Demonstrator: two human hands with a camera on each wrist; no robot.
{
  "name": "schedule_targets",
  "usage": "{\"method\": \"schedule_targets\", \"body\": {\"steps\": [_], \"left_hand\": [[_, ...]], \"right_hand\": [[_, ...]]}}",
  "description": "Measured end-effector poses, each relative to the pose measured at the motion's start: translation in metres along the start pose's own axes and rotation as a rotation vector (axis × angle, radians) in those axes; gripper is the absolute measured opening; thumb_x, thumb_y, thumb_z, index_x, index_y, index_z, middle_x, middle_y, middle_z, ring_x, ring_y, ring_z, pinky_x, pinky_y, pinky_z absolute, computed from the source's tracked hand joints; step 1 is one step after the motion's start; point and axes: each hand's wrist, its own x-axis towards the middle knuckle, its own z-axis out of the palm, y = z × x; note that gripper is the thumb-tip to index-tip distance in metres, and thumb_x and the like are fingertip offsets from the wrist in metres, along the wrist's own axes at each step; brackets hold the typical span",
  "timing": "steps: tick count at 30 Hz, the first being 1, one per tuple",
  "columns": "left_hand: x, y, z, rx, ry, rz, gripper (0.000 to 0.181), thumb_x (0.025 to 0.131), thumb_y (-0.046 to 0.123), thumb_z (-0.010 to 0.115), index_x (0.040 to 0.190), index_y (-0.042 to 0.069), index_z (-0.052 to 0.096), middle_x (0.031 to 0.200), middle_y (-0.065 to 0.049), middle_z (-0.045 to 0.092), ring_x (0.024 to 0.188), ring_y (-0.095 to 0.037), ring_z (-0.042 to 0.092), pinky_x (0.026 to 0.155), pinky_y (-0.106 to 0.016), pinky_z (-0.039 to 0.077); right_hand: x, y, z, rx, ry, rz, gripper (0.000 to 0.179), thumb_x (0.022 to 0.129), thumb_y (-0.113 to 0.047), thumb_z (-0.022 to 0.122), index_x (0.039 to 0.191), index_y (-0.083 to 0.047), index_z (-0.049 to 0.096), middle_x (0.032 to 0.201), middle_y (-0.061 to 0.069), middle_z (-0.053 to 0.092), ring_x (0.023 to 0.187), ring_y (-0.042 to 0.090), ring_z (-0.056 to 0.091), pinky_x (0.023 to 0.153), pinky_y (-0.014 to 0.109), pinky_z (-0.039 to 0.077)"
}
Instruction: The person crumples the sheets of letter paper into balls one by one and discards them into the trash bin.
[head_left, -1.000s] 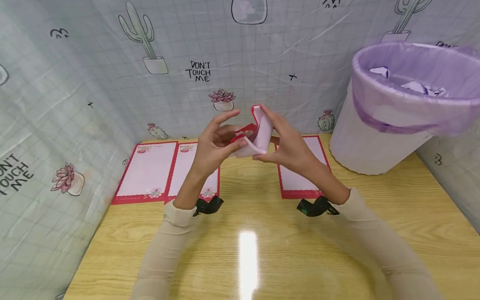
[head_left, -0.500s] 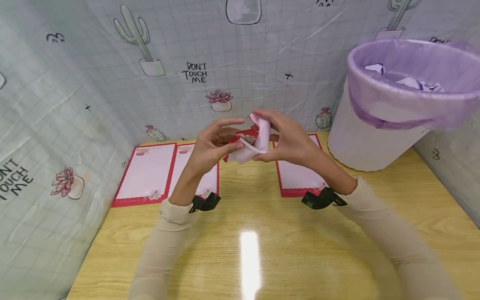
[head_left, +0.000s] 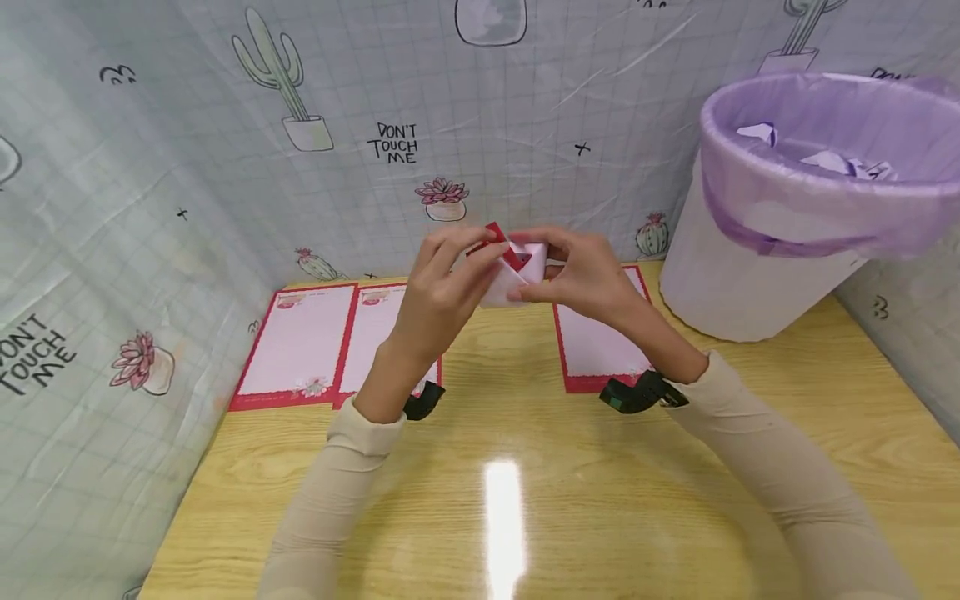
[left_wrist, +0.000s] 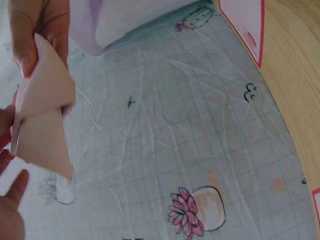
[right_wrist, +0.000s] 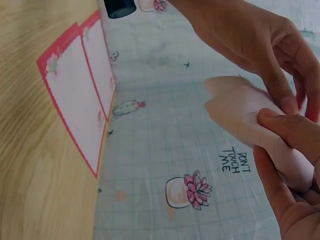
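A folded sheet of letter paper (head_left: 502, 289), pale pink with a red printed border side, is held between both hands above the table. My right hand (head_left: 588, 271) grips its right part, thumb on the near side. Over its top left, the left hand (head_left: 437, 304) bends its fingers onto a red flap and pinches it. In the left wrist view the folded paper (left_wrist: 44, 132) shows overlapping pale layers. The right wrist view shows the paper (right_wrist: 250, 112) with pointed loose ends, pinched by the right thumb and fingers; the left fingers touch it from above.
Two red-bordered sheets (head_left: 300, 342) lie side by side at the back left of the wooden table (head_left: 420, 500). Another red-bordered sheet (head_left: 596, 350) lies under the right forearm. At the back right stands a bin (head_left: 738, 275) with a purple liner and crumpled paper inside. A patterned cloth hangs behind.
The left hand has risen and turned over the paper, its fingers now bent onto the red flap. The paper is folded more compactly. The right hand keeps its grip.
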Motion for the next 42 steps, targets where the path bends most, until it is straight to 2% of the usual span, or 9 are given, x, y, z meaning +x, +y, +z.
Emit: {"method": "schedule_targets", "body": {"steps": [3,7,11,17,26,29,32,38,42], "left_hand": [[-0.001,0.002,-0.002,-0.027,-0.144,-0.001,0.05,0.09,0.013,0.08,0.135,0.001,0.063,0.138,-0.015,0.06,0.137,-0.033,0.047,0.116,-0.036,0.04],[-0.002,0.0,-0.009,-0.11,-0.316,-0.087,0.074,0.082,0.017,0.087,0.146,0.001,0.053,0.148,-0.014,0.053,0.146,-0.028,0.04,0.117,-0.034,0.038],[-0.002,0.0,-0.012,-0.135,-0.418,-0.141,0.085,0.08,0.025,0.088,0.151,0.003,0.048,0.154,-0.014,0.048,0.146,-0.026,0.041,0.113,-0.035,0.043],[-0.004,0.0,-0.011,-0.163,-0.406,-0.172,0.086,0.077,0.027,0.089,0.15,0.002,0.049,0.149,-0.015,0.052,0.137,-0.028,0.051,0.107,-0.035,0.049],[-0.005,0.0,-0.006,-0.225,-0.255,-0.128,0.074,0.079,0.012,0.09,0.143,-0.002,0.055,0.128,-0.019,0.065,0.116,-0.029,0.064,0.096,-0.037,0.056],[-0.003,0.0,-0.006,-0.231,-0.245,-0.112,0.072,0.077,0.01,0.09,0.14,-0.004,0.057,0.124,-0.02,0.066,0.112,-0.03,0.066,0.092,-0.038,0.058],[0.0,0.0,-0.009,-0.225,-0.278,-0.105,0.074,0.076,0.014,0.091,0.139,-0.004,0.058,0.125,-0.019,0.067,0.114,-0.029,0.065,0.093,-0.037,0.057],[0.011,0.007,-0.017,-0.224,-0.426,-0.152,0.09,0.071,0.03,0.093,0.145,-0.003,0.052,0.137,-0.017,0.061,0.129,-0.029,0.055,0.113,-0.037,0.043],[0.015,0.012,-0.016,-0.253,-0.441,-0.183,0.084,0.073,0.028,0.093,0.141,-0.003,0.055,0.131,-0.015,0.065,0.121,-0.026,0.062,0.102,-0.033,0.052]], "right_hand": [[-0.001,0.001,-0.002,0.0,0.0,0.008,0.063,0.076,-0.007,0.091,0.133,0.0,0.065,0.122,0.017,0.07,0.104,0.029,0.073,0.083,0.034,0.061],[-0.002,0.003,-0.004,0.01,-0.02,0.017,0.064,0.076,-0.008,0.091,0.133,0.0,0.065,0.122,0.016,0.07,0.102,0.028,0.073,0.082,0.032,0.061],[-0.006,0.005,-0.004,0.024,-0.032,0.033,0.064,0.077,-0.009,0.09,0.135,-0.002,0.064,0.121,0.014,0.07,0.1,0.025,0.074,0.081,0.028,0.061],[-0.013,0.003,-0.001,0.147,-0.012,0.035,0.065,0.079,-0.006,0.088,0.139,-0.005,0.062,0.12,0.012,0.07,0.095,0.025,0.072,0.078,0.026,0.061],[-0.017,-0.004,0.012,0.447,0.096,-0.024,0.051,0.08,0.01,0.081,0.129,0.005,0.066,0.113,0.014,0.073,0.093,0.022,0.074,0.079,0.029,0.061],[-0.019,-0.004,0.014,0.465,0.12,-0.036,0.046,0.081,0.01,0.08,0.125,0.005,0.068,0.107,0.011,0.075,0.089,0.022,0.074,0.077,0.028,0.061],[-0.021,-0.003,0.012,0.422,0.132,-0.013,0.045,0.082,0.005,0.081,0.126,0.001,0.07,0.1,0.01,0.073,0.083,0.022,0.072,0.074,0.025,0.06],[-0.027,-0.004,0.004,0.362,0.16,0.034,0.043,0.081,-0.002,0.085,0.123,-0.004,0.073,0.085,0.01,0.067,0.073,0.02,0.067,0.068,0.022,0.058],[-0.031,-0.004,0.002,0.41,0.189,0.002,0.04,0.079,0.003,0.085,0.118,-0.001,0.074,0.076,0.013,0.063,0.064,0.019,0.06,0.062,0.02,0.054]]}}
